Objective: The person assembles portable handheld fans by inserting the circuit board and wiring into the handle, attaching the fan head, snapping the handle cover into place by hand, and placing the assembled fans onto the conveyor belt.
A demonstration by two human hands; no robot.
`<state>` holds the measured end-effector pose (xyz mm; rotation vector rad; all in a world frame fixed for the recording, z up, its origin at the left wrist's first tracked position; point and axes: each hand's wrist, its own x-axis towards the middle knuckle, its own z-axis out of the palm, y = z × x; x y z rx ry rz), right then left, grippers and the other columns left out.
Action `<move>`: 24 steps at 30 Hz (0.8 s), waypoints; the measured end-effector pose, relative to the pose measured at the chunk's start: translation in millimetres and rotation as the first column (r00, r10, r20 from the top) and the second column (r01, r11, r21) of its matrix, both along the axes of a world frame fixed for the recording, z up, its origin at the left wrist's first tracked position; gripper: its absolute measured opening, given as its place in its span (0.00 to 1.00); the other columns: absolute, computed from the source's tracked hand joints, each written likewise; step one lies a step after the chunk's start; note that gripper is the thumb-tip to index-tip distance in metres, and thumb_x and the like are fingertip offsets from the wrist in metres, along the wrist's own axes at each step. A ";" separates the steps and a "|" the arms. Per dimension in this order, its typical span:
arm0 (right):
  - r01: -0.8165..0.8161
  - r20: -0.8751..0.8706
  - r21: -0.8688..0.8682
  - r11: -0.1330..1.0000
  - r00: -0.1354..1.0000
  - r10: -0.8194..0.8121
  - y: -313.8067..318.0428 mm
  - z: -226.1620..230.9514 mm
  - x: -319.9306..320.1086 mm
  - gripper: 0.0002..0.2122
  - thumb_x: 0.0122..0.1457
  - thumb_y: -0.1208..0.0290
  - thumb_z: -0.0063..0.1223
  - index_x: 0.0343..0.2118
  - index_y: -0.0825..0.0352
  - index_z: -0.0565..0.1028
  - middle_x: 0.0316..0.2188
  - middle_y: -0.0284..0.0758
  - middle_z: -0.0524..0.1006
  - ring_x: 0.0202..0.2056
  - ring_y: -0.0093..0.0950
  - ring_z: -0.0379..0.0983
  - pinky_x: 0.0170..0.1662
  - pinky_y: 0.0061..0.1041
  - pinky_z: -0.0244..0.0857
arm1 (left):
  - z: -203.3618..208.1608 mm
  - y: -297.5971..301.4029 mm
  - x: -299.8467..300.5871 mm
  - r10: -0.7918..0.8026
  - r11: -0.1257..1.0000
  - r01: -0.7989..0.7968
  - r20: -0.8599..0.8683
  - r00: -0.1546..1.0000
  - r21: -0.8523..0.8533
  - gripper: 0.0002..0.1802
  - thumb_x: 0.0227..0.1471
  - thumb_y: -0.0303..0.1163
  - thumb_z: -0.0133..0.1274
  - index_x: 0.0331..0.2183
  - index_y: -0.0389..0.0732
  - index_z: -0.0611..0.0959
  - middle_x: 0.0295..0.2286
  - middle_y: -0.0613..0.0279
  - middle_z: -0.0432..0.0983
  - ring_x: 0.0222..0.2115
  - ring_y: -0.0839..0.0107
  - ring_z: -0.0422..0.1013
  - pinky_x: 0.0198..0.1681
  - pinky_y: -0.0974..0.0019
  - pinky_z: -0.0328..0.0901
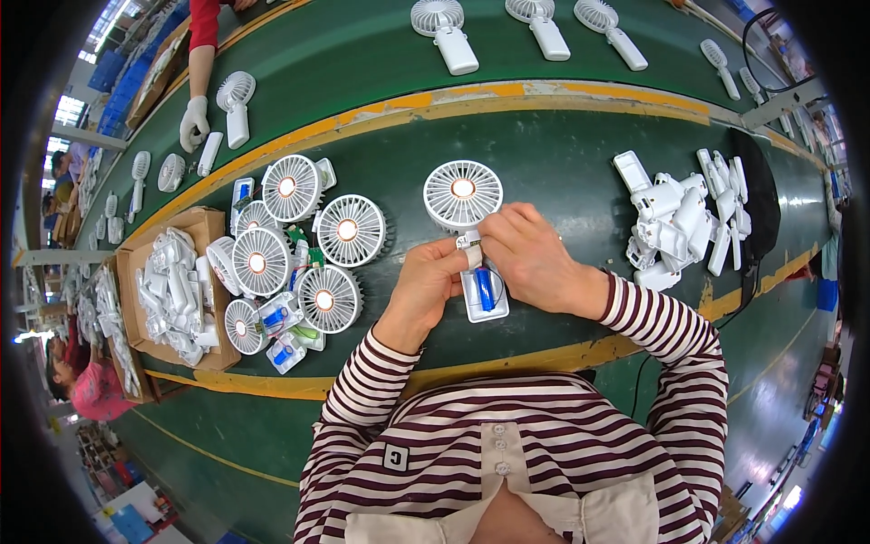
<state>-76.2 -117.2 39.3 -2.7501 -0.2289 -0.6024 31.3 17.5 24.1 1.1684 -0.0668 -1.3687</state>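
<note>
A white handheld fan (pixel 450 192) lies before me, its round slatted head pointing away. Its handle shell (pixel 489 313) is uncovered, and a blue cylindrical battery (pixel 485 286) shows inside. My left hand (pixel 426 283) pinches the fan at its neck from the left, fingers closed. From the right, my right hand (pixel 533 257) is bent over the same neck with its fingers pressed together. Whether the right fingertips also hold a small part is hidden.
To the left are several opened fans (pixel 263 261) and a cardboard box (pixel 223 313) of white parts. White shell pieces (pixel 671 222) are piled at right, beside a black cloth-like item (pixel 754 195). Beyond a yellow edge, fans (pixel 456 50) lie on a green belt; a co-worker's gloved hand (pixel 194 123) is there.
</note>
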 end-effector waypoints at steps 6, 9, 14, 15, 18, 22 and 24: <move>0.076 -0.019 0.023 0.997 0.997 -0.076 3.8 -3.4 -2.7 0.05 0.37 0.76 0.51 0.19 0.67 0.68 0.24 0.35 0.64 0.30 0.30 0.63 0.39 0.29 0.55 | -3.3 1.9 -4.7 -0.001 1.000 0.001 -0.014 1.000 -0.009 0.09 0.48 0.25 0.48 0.34 0.32 0.76 0.27 0.62 0.74 0.26 0.75 0.72 0.30 0.71 0.69; 0.140 -0.031 0.048 0.989 0.990 -0.138 7.2 -6.3 -5.0 0.03 0.37 0.76 0.51 0.18 0.66 0.69 0.24 0.34 0.64 0.29 0.29 0.64 0.36 0.28 0.54 | -9.0 3.1 -6.1 0.016 1.000 -0.017 -0.048 0.999 -0.010 0.09 0.48 0.24 0.48 0.34 0.33 0.76 0.27 0.63 0.74 0.26 0.75 0.71 0.30 0.70 0.69; 0.179 -0.102 0.025 0.983 0.979 -0.176 8.3 -6.5 -4.8 0.03 0.37 0.76 0.51 0.17 0.64 0.69 0.22 0.33 0.65 0.28 0.29 0.64 0.33 0.27 0.52 | -17.1 1.8 -5.8 0.020 1.000 -0.020 -0.072 0.997 -0.007 0.09 0.47 0.24 0.47 0.34 0.33 0.76 0.27 0.61 0.74 0.26 0.74 0.71 0.31 0.70 0.69; 0.181 -0.116 0.014 0.983 0.977 -0.178 8.6 -7.7 -4.1 0.03 0.36 0.76 0.51 0.17 0.64 0.70 0.22 0.33 0.65 0.27 0.29 0.64 0.32 0.27 0.52 | -20.7 2.1 -6.2 0.039 0.999 -0.041 -0.084 0.996 -0.017 0.09 0.47 0.24 0.47 0.33 0.32 0.76 0.27 0.61 0.73 0.25 0.74 0.72 0.30 0.70 0.69; 0.150 -0.103 0.041 0.988 0.984 -0.146 5.4 -12.7 -2.9 0.05 0.36 0.77 0.50 0.17 0.65 0.67 0.21 0.35 0.64 0.26 0.31 0.64 0.31 0.28 0.53 | -19.0 -0.6 -7.3 0.049 0.998 -0.051 -0.089 0.995 -0.020 0.09 0.48 0.25 0.46 0.33 0.32 0.76 0.27 0.60 0.73 0.25 0.73 0.72 0.30 0.70 0.69; 0.128 -0.104 0.036 0.991 0.987 -0.124 2.2 -12.8 -1.5 0.05 0.36 0.77 0.50 0.17 0.66 0.66 0.21 0.35 0.64 0.26 0.31 0.64 0.31 0.28 0.53 | -23.5 -2.4 -4.2 0.059 0.997 -0.064 -0.135 0.989 -0.034 0.10 0.48 0.27 0.46 0.34 0.32 0.75 0.27 0.61 0.73 0.25 0.73 0.72 0.29 0.70 0.70; 0.135 -0.090 0.046 0.990 0.987 -0.130 2.6 -13.9 -2.4 0.05 0.36 0.77 0.51 0.17 0.66 0.67 0.22 0.35 0.64 0.25 0.31 0.63 0.31 0.28 0.53 | -22.9 -3.4 -2.9 0.040 0.999 -0.044 -0.140 0.989 -0.023 0.11 0.48 0.27 0.46 0.35 0.32 0.74 0.27 0.61 0.73 0.25 0.74 0.71 0.29 0.70 0.70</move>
